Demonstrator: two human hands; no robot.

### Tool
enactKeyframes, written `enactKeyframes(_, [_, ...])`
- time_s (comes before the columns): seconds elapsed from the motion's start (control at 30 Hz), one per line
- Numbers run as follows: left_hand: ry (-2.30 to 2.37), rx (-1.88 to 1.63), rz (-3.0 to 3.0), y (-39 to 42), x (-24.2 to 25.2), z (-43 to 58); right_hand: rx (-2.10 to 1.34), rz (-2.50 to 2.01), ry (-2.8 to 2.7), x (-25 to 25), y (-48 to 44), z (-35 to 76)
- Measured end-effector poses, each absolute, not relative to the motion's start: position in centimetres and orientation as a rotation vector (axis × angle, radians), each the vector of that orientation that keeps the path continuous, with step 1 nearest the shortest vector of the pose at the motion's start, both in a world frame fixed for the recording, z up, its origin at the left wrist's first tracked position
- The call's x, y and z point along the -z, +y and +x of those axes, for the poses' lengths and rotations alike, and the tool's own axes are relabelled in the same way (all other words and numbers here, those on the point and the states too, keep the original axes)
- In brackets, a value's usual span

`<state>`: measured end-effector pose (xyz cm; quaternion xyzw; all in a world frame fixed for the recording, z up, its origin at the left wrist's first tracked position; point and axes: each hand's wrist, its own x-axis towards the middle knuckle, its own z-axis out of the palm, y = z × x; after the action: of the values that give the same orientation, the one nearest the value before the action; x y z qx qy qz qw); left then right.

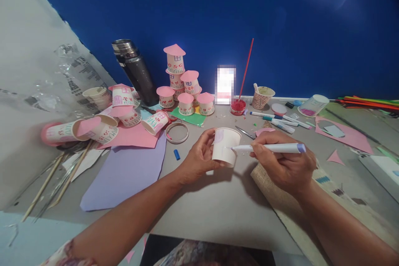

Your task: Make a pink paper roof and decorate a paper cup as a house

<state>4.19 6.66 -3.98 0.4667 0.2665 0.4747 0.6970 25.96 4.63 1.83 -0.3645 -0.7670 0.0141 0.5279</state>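
**Cup held mid-table, marker tip on its side**

Room: bare grey table (218, 208) is open between the white cup (225, 149) and the person, all the way to the table's near edge. Everything else around the cup is crowded.
- Left of the cup: a small blue cap (176, 154), then a lilac paper sheet (124, 174).
- Behind-left of the cup: a tape ring (176, 132), then the stack of pink-roofed cup houses (183, 87) and a dark flask (135, 70).
- Just behind the cup: scissors (245, 132), with a red paint pot (237, 107) further back.
- Behind-right of the cup: loose pens (277, 121) and pink paper (346, 133).
- Right of the cup and nearer the person: a woven mat (268, 191) under the right forearm.
- A blue wall (280, 29) closes off the far side.

Cup: plain white paper with a faint purple mark high on its left side. It is lifted off the table.

Orientation: the wider end is up and away from the person, the narrower end down and towards them. The axis is near vertical with a slight tilt.

Left hand (198, 158): closed on the cup from its left, with the thumb and fingers on the wall.

Right hand (282, 166): closed on the marker (271, 148), which has a white barrel and a purple end cap. The marker's long axis is roughly level and runs left-right. Its tip points left and touches the cup's right side.
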Motion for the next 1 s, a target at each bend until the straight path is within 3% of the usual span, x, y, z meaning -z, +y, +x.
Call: enactKeyframes(1.0, [0.644,-1.086,1.010,6.7,3.9,4.2,-0.085,-0.793,-1.889,-3.1,4.1,25.3])
